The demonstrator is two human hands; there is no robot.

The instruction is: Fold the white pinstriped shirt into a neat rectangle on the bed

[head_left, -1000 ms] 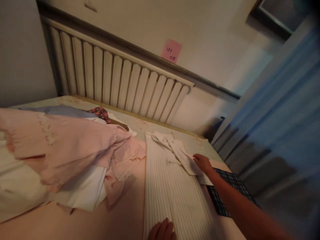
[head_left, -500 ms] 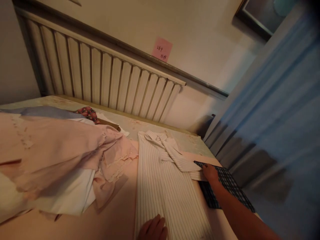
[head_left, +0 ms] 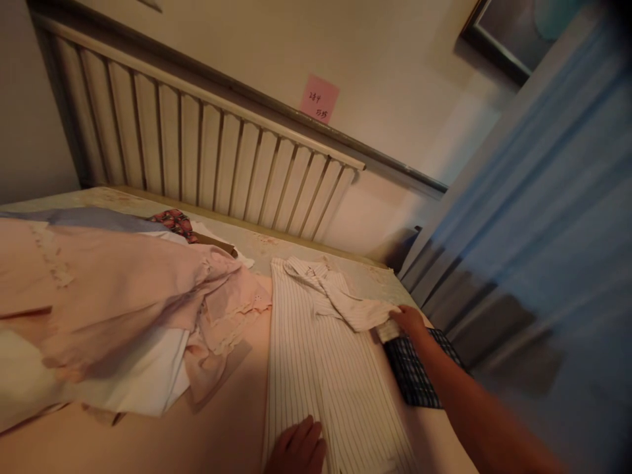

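Observation:
A white shirt with thin dark stripes (head_left: 340,382) lies lengthwise on the bed, its left side folded to a straight edge. My right hand (head_left: 409,320) pinches the end of its sleeve (head_left: 368,313) at the right, raised a little over a dark checked folded cloth (head_left: 412,372). Lower down, my left hand (head_left: 299,447) rests flat on the shirt's body near the bottom of the view, fingers stretched out. The collar end lies at the far side of the bed.
A pile of clothes with a pink lace-trimmed garment (head_left: 133,283) on top spreads over the left. Behind the bed stand a slatted radiator (head_left: 197,151) and the wall with a pink note (head_left: 320,99). A blue curtain (head_left: 543,197) hangs at the right.
My right hand has lifted the sleeve end slightly and moved it away from me, toward the far side. My left hand has stayed on the shirt.

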